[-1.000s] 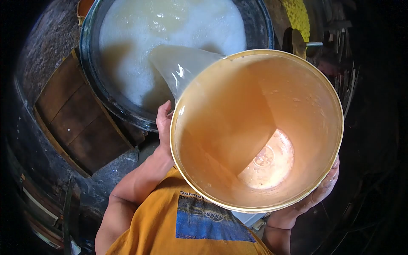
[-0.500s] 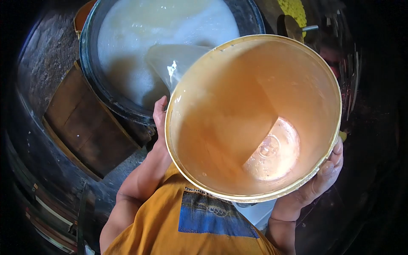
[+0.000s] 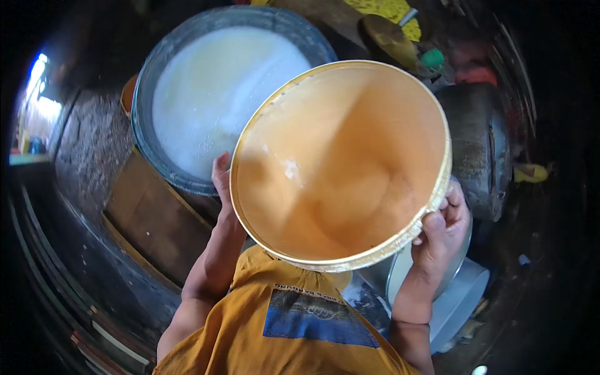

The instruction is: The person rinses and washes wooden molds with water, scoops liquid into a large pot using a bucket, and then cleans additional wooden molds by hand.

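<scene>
A large cream-orange plastic bucket is tilted in front of me, its wide mouth facing up toward my view. The inside shows bare wall with a small whitish wet patch. My right hand grips the lower right rim, thumb over the edge. At the left side, my left hand supports the bucket; its thumb shows, while the other fingers are hidden behind the wall. Just beyond my left hand stands a big dark round vat, holding a cloudy white, frothy liquid.
A brown wooden board leans beside the vat. A dark metal drum stands at the right. Below my right arm is a pale grey container. A round pan with a handle lies at the back near yellow material.
The last liquid streaming from the bucket's left lip into the vat has stopped. The bucket has moved away from above the vat, and my right hand now shows more fully on its rim.
</scene>
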Demonstrator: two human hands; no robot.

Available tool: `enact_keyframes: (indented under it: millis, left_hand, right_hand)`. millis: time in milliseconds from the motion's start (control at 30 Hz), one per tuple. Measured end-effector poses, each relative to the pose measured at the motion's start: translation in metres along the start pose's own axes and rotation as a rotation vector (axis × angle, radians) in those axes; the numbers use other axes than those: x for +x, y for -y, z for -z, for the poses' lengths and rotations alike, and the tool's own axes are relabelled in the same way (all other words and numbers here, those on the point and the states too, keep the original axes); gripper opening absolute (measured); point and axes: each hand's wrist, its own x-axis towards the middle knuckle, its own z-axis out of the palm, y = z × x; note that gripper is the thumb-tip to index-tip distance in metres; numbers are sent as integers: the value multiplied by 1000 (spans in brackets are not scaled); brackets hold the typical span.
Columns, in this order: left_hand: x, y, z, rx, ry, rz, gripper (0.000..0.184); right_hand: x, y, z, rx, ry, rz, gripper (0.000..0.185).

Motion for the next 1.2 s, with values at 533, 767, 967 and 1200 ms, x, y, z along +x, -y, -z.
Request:
enact_keyframes:
  millis: [533, 767, 967, 1200]
  left_hand:
    - [-7, 218, -164, 1372, 159, -342, 41]
    - [-66, 364, -211, 1815, 802, -194, 30]
    - [-76, 488, -193, 1981, 1073, -168, 27]
    - [-108, 626, -134, 2064, 1160, 42, 30]
  right_hand:
    - [-123, -122, 230, 820, -108, 41, 25]
    - [-237, -132, 313, 1040, -111, 35, 48]
    - [-298, -146, 376, 1046, -310, 16, 49]
    - [-354, -192, 425, 1151, -572, 92, 43]
